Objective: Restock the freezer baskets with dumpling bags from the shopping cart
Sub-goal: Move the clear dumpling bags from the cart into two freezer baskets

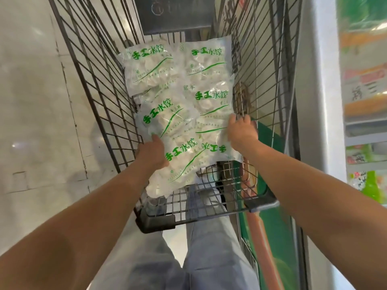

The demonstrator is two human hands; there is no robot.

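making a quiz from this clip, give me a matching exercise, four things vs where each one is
Things:
1. left hand
2. right hand
3. freezer
4. dumpling bags

Places:
A. piled inside the wire cart
B. outside the cart's right wall
C. on the right edge of the near bags
D. on the left edge of the near bags

Pairs: 1-D, 2-C, 3-B, 4-A

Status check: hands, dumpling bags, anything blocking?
Left hand and right hand each grip bags. Dumpling bags piled in shopping cart. Nothing blocking.

Clear plastic dumpling bags (178,101) in the wire shopping cart (100,84): green print "手工水饺"; freezer-side labels at 3 o'clock illegible.
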